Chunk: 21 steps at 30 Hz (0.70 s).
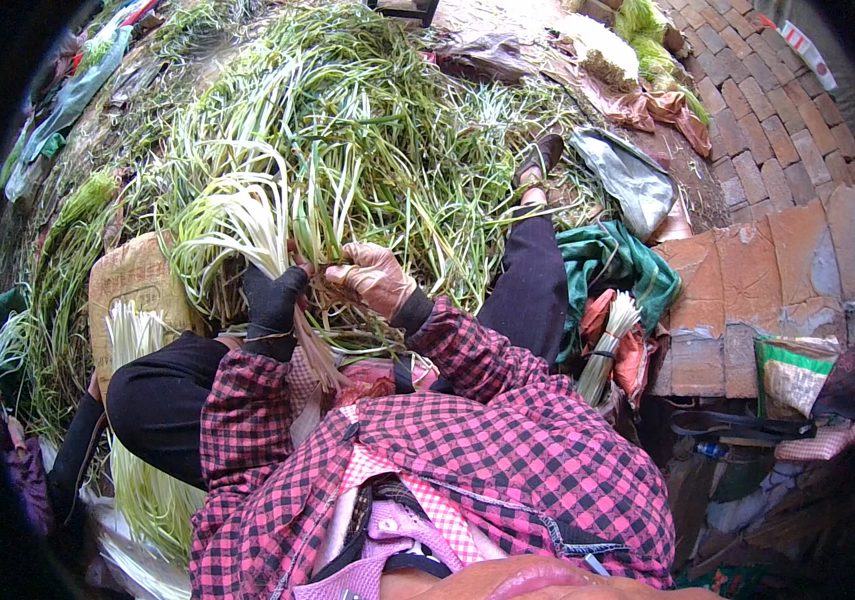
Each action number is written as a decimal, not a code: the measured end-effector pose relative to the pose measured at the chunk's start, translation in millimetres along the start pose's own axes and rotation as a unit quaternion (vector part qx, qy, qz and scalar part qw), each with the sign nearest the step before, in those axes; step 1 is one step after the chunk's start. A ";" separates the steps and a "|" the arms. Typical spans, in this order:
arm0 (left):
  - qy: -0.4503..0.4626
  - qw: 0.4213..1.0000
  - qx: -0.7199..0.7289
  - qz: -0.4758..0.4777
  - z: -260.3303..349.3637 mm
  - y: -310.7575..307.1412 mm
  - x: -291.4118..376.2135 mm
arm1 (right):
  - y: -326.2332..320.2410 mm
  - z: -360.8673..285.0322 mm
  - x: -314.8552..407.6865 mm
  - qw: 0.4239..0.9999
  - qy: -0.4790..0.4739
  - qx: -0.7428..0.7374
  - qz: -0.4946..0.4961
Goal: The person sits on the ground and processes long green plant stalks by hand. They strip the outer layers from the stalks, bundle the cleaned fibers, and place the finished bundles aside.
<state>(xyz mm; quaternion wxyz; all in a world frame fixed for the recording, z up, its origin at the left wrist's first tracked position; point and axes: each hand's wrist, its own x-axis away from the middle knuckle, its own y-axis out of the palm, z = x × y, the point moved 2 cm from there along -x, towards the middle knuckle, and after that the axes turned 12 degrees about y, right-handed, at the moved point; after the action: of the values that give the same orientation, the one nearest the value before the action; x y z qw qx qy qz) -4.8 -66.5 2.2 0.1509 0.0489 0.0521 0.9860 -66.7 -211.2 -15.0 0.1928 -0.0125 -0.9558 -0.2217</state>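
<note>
My left hand [271,300], in a dark glove, is closed around a bunch of pale blanched chives [247,225]. Their white and yellow-green leaves fan out above the fist, and reddish-brown stem ends [316,345] hang below it. Just to its right, my right hand [371,277], in a thin light-coloured glove, pinches a few greener chives [320,221] near their lower ends. The fingers of both hands nearly meet, which hides part of the stems. Beyond the hands spreads a large loose heap of green and white chives [352,90].
Bundled pale chives [135,330] lie at my left, by a yellow plastic jug [142,274]. On the right are a tied bundle of thin white stalks [615,337], a green woven sack [622,259] and flattened cardboard [742,277] on brick paving. Another person's dark sleeve [76,450] shows at left.
</note>
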 end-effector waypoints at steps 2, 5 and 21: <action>0.002 1.000 -0.005 -0.001 1.1 -0.5 0.7 | 2.0 -6.8 4.7 1.000 -0.015 0.020 0.008; -0.012 1.000 0.012 -0.010 -2.9 -1.1 0.0 | 4.4 -13.9 9.3 1.000 -0.007 0.003 0.011; -0.004 0.997 0.082 0.001 -29.7 -24.6 2.3 | -18.6 24.7 -6.2 0.993 0.055 -0.013 0.106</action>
<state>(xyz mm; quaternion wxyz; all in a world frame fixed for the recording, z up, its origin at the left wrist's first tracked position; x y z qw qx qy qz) -3.2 -45.1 -29.9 0.1453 0.0648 0.1323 0.9784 -72.0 -217.0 -45.6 0.2670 -0.1037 -0.9343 -0.2124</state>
